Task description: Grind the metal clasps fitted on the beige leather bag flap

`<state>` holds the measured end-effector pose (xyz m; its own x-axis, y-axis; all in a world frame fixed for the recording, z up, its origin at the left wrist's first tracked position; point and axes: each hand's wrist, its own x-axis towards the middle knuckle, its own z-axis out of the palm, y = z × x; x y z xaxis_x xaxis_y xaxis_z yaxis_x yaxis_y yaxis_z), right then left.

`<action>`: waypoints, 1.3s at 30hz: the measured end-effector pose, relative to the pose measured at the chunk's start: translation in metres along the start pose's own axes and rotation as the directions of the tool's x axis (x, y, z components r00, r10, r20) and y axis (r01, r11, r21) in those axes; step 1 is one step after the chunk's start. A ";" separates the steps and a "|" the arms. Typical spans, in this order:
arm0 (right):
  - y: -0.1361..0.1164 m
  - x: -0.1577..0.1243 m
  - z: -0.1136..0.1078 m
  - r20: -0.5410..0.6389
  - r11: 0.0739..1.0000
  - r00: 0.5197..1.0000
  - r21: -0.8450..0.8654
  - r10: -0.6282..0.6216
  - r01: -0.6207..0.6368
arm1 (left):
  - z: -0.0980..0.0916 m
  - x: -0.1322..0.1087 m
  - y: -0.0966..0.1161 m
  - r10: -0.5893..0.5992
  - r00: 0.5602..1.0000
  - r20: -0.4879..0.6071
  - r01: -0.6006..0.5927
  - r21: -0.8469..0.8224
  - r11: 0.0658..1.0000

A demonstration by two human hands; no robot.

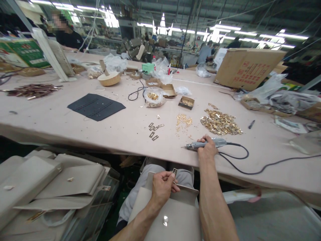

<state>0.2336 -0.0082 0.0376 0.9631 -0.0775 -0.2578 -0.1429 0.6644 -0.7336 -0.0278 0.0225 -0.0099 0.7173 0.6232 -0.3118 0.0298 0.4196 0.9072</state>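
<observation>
Over my lap, my left hand [163, 187] pinches a small rectangular metal plate [175, 171] with a slot in it. Below that hand, a beige bag [150, 214] with a shiny metal clasp piece [165, 221] rests on my thighs, its flap raised at the far end. My right hand [207, 146] is wrapped round a grey electric screwdriver [219, 143] lying on the table, its tip pointing left. Beyond it are a heap of gold metal fittings [220, 122] and a scatter of tiny gold screws [184, 122]. Several similar loose plates [154, 129] lie to the left.
Stacked beige bags [75, 177] stand at my lower left. On the table [140, 140] are a dark flat panel [96, 106], a small box [186, 102], a bag of gold pieces [154, 98] and a large cardboard box [248, 68]. The screwdriver's black cord [260, 172] trails right. A person sits far left.
</observation>
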 end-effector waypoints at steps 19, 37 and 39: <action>-0.001 -0.004 -0.002 -0.017 0.999 0.999 -0.019 -0.037 0.037 | 0.002 -0.002 0.005 -0.016 1.000 -0.008 0.016 0.004 1.000; -0.040 -0.065 -0.016 0.244 1.000 0.970 0.018 -0.012 0.008 | 0.007 -0.006 0.000 -0.011 0.998 -0.060 0.012 0.009 1.000; -0.045 -0.087 -0.020 0.282 1.000 0.960 -0.021 -0.009 0.015 | 0.008 -0.006 0.000 -0.015 0.997 -0.074 0.017 0.014 1.000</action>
<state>0.1522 -0.0462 0.0807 0.9896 0.1289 -0.0637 -0.1327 0.6476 -0.7504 -0.0264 0.0138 -0.0054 0.6631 0.6639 -0.3458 0.0517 0.4203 0.9059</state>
